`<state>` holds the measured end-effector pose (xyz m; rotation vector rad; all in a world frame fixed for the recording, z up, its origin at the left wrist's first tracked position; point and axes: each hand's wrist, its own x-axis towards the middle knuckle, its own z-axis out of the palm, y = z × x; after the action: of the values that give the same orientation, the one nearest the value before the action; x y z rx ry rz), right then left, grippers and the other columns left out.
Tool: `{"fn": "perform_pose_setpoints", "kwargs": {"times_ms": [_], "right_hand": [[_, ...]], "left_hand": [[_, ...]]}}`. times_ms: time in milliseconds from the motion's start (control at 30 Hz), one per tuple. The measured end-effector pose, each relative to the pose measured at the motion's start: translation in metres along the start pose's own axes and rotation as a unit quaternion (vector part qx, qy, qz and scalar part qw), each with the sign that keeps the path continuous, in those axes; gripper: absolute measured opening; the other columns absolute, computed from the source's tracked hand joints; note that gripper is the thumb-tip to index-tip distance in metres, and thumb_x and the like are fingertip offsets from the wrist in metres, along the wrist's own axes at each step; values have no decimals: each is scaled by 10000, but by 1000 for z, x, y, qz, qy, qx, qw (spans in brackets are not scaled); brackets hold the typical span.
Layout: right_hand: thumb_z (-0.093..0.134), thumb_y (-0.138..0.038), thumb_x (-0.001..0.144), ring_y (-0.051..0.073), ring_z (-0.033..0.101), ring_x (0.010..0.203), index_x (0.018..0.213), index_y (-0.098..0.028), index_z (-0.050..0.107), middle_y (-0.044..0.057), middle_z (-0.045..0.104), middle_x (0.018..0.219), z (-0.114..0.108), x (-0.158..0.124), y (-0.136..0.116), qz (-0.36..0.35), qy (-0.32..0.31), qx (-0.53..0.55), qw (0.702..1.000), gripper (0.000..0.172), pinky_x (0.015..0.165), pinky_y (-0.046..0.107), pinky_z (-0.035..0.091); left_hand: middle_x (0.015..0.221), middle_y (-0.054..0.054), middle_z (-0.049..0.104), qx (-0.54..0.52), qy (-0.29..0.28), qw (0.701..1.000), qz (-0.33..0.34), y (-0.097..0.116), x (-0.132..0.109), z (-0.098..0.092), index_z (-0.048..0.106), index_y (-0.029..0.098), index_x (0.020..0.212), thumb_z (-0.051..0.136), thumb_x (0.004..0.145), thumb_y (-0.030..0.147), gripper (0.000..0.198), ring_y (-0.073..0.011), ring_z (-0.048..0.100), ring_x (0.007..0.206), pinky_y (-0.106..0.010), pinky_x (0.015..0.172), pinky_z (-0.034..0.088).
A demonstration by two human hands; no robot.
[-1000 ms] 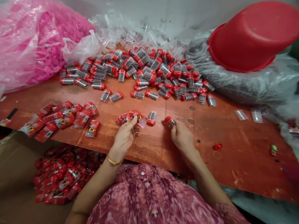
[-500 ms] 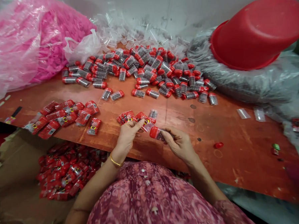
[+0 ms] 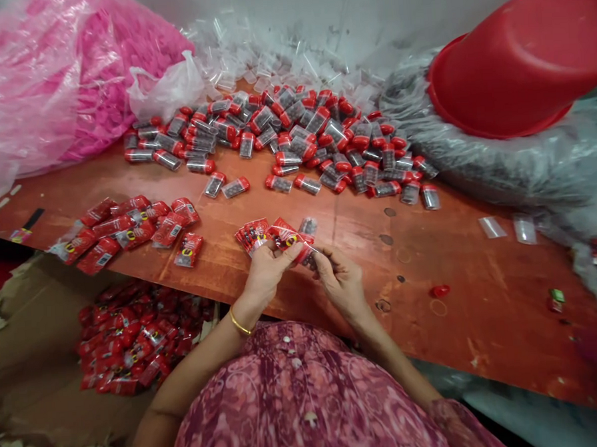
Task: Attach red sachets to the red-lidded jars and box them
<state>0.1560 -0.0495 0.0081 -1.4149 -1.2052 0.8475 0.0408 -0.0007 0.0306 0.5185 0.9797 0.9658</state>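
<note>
My left hand (image 3: 268,272) is closed on a red printed plastic pouch (image 3: 285,233), thumb on top. Close against it, my right hand (image 3: 340,278) grips a small clear container (image 3: 310,260) with dark contents. Its red-capped end is at the pouch's lower right end and partly inside it, as far as I can see; fingers hide much of it. A fanned stack of red pouches (image 3: 252,234) lies just left of the held pouch. Behind the hands is another clear container (image 3: 308,227). Several filled red packets (image 3: 188,250) lie on the table to the left.
Red-capped containers (image 3: 273,128) are heaped at the back of the table (image 3: 374,326). A pink-filled plastic bag (image 3: 80,75) stands at left, a red bucket (image 3: 510,65) on a grey bag (image 3: 485,160) at right. Below the left edge, a cardboard box (image 3: 41,384) holds filled packets. A loose red cap (image 3: 439,290) lies right.
My right hand has moved left, bringing the red-capped container from beside the pouch to its end. My left hand has shifted slightly right and still holds the pouch.
</note>
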Motion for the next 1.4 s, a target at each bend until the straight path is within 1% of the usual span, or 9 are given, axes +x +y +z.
{"fn": "perform_pose_setpoints", "kwargs": {"times_ms": [100,267,400,567,733,900,1100,1267,1400], "right_hand": [[517,-400,853,66,494,484,886,-197,612,-26,606,695,13,6,-1,32,27,64,997,227,444,190,423],[548,-482,818,50,439,358,842,-208,501,-100,485,511,21,11,-4,106,-17,182,977,279,389,175,393],[593,-500,780,29,388,321,755,-199,473,-111,451,483,27,11,-7,107,16,185,977,325,338,151,324],[607,-477,771,35,388,339,768,-206,481,-97,492,521,36,14,-12,84,49,181,979,299,330,161,313],[624,-421,767,52,451,442,757,-201,512,-64,543,597,35,15,-12,51,21,144,988,248,420,183,390],[619,-430,769,50,429,409,744,-206,495,-76,521,559,39,11,-9,55,36,155,986,257,386,178,353],[621,-491,755,40,375,299,727,-201,484,-111,453,425,40,13,-13,104,28,205,973,322,308,154,286],[656,-503,718,42,408,300,723,-194,492,-106,484,430,38,15,-16,96,34,194,976,350,311,151,313],[646,-500,729,38,394,299,714,-195,491,-112,464,429,39,15,-15,98,51,190,976,343,310,152,309]], "left_hand": [[640,-1,665,-23,16,999,26,-2,3,-1,650,114,680,849,430,359,403,-94,595,571,-218,608,484],[662,12,672,-88,35,994,53,0,8,-7,634,134,717,850,452,327,392,-91,602,576,-222,626,486],[630,19,657,-85,29,994,66,-3,8,-7,632,130,686,848,452,347,385,-73,576,544,-193,575,466],[613,19,643,-81,6,992,96,-1,6,-8,638,132,682,799,559,372,314,-70,559,534,-194,568,460],[632,-9,675,-87,10,994,59,7,8,-11,652,132,666,810,518,343,303,-101,591,545,-216,557,467],[640,-31,693,-58,27,996,67,3,9,-7,678,127,641,797,505,287,241,-124,620,599,-230,612,483],[571,4,626,-7,-4,998,69,-7,4,-7,684,124,677,786,553,402,321,-78,506,461,-185,409,379],[515,14,570,-47,-12,994,100,-8,2,-6,616,136,592,697,639,544,419,-75,474,427,-198,408,385],[507,26,556,-5,-13,995,99,-11,0,-9,620,134,601,729,627,497,379,-71,469,419,-197,409,381]]}}
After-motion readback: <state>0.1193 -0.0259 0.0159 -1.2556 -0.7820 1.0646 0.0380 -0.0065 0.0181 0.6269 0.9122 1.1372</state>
